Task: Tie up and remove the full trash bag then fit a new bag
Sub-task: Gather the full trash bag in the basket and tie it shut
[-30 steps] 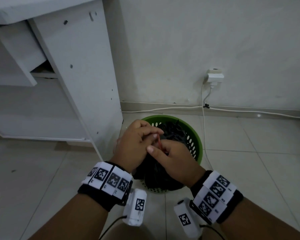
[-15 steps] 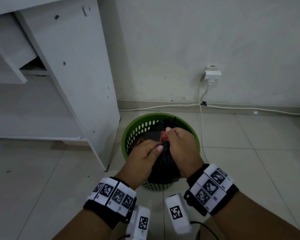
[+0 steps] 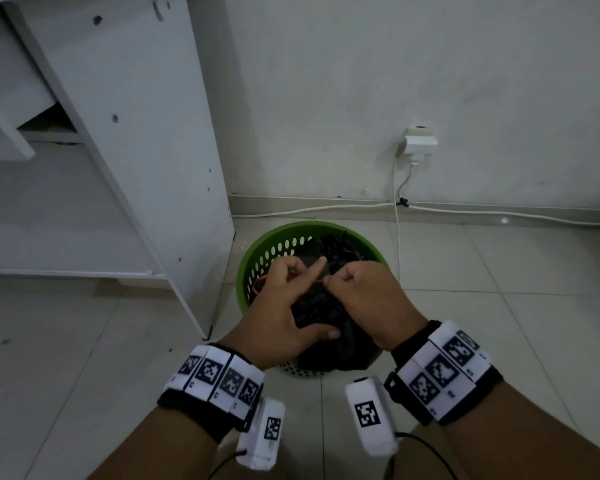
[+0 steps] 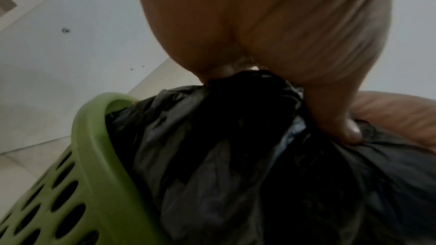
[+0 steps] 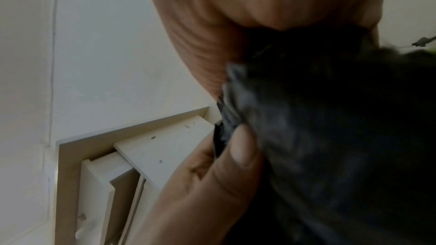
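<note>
Below, my left hand and right hand meet over the black trash bag, which sits inside the green perforated bin on the floor beside a white cabinet. Both hands grip the gathered neck; the left index finger points free, and a red drawstring loops beside it. I judge the knot unfinished: cinch close to the neck, keeping it bunched. Contents stay hidden.
</note>
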The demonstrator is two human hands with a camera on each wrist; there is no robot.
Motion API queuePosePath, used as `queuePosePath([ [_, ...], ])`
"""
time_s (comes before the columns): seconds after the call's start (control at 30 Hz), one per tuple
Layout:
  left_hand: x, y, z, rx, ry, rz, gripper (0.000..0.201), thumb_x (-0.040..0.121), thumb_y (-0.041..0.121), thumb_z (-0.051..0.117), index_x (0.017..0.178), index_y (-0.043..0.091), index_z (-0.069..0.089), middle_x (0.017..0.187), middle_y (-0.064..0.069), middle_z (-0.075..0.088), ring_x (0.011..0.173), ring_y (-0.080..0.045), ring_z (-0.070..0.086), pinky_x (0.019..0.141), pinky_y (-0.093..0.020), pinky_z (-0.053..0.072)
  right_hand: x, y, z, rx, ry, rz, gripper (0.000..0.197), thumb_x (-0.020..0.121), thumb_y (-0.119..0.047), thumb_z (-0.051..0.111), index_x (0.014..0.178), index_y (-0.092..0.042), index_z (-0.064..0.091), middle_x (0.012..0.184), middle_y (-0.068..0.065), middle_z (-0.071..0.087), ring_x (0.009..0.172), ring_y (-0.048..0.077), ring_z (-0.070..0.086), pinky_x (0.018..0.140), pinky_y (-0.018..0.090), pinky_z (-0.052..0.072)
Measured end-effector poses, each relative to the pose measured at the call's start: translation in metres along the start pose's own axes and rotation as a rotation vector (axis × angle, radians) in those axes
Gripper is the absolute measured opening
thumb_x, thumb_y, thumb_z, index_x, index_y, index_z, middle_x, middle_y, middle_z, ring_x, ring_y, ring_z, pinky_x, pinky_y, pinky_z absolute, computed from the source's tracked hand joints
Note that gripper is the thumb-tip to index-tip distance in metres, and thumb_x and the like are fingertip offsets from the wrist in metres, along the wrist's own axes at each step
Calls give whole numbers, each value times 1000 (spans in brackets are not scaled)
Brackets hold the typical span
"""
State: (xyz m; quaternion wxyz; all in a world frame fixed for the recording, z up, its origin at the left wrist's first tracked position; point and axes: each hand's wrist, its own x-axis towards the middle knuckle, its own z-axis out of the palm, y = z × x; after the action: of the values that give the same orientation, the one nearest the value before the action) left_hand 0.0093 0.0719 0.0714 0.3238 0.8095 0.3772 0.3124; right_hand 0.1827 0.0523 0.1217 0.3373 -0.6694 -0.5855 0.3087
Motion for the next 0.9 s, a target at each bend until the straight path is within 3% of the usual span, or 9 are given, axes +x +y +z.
queuePosePath([
  [0.1, 9, -2, -4, 105, 54, 72, 67, 76, 50, 69, 137, 25, 61, 121, 10, 50, 112, -1, 48, 101, -12, 37, -1, 2, -3, 19, -1, -3, 27, 85, -21, 68, 59, -17, 64, 59, 0, 65, 50, 4, 54, 49, 15, 41],
  [0.17, 12, 2, -4, 141, 90, 112, 53, 80, 40, 71, 131, 26, 65, 114, 16, 62, 101, -11, 56, 94, -16, 40, 0, 1, -5, -20, -12, -27, 27, 87, -24, 66, 60, -19, 64, 59, -5, 63, 52, 3, 53, 52, 17, 39],
  [0.27, 15, 5, -2, 49, 116, 44, 45, 86, 19, 73, 126, 37, 65, 91, 28, 64, 88, -3, 53, 81, -14, 39, 0, -4, -5, -93, -48, -65, 27, 95, -29, 56, 69, -20, 58, 63, -8, 56, 58, 5, 51, 56, 22, 35],
  [0.33, 16, 4, 0, 1, 139, -35, 38, 91, 12, 69, 116, 40, 70, 79, 16, 62, 83, -4, 55, 77, -20, 42, -3, -7, -6, -91, -22, -108, 24, 95, -33, 55, 77, -18, 59, 64, -8, 56, 59, 4, 51, 55, 18, 36],
  [0.43, 16, 8, -1, -229, 164, -179, 32, 95, 6, 59, 98, 31, 78, 88, 2, 75, 87, -15, 69, 81, -34, 56, -11, -6, -8, -225, 34, -300, 30, 88, -50, 61, 96, -21, 64, 82, -10, 61, 73, 1, 56, 65, 12, 44],
  [0.53, 18, 13, -4, -532, 119, -344, 27, 100, 9, 53, 102, 16, 78, 102, -9, 77, 101, -29, 72, 91, -47, 57, -16, 3, -5, -319, -32, -437, 50, 82, -59, 63, 112, -19, 62, 105, -4, 51, 92, 9, 53, 80, 18, 46],
  [0.67, 23, 27, -7, -755, 123, -447, 40, 100, 2, 46, 89, 16, 81, 96, -13, 78, 93, -23, 72, 83, -30, 57, -19, 13, 4, -231, -36, -476, 48, 90, -52, 57, 124, -18, 58, 116, -4, 54, 104, 6, 52, 90, 15, 41],
  [0.73, 23, 31, -9, -739, 185, -465, 45, 99, 2, 45, 76, 19, 80, 83, -4, 77, 85, -17, 72, 75, -25, 57, -21, 14, 10, -190, -1, -453, 46, 95, -50, 49, 129, -19, 58, 119, -5, 63, 107, 5, 57, 92, 15, 43],
  [0.9, 19, 25, 5, -386, 343, -284, 17, 85, 37, 53, 86, 27, 67, 115, -6, 62, 113, -21, 58, 101, -39, 46, -17, 15, 22, 57, 120, -325, 25, 102, -26, 49, 115, -17, 69, 108, -15, 67, 97, -18, 57, 83, 1, 41],
])
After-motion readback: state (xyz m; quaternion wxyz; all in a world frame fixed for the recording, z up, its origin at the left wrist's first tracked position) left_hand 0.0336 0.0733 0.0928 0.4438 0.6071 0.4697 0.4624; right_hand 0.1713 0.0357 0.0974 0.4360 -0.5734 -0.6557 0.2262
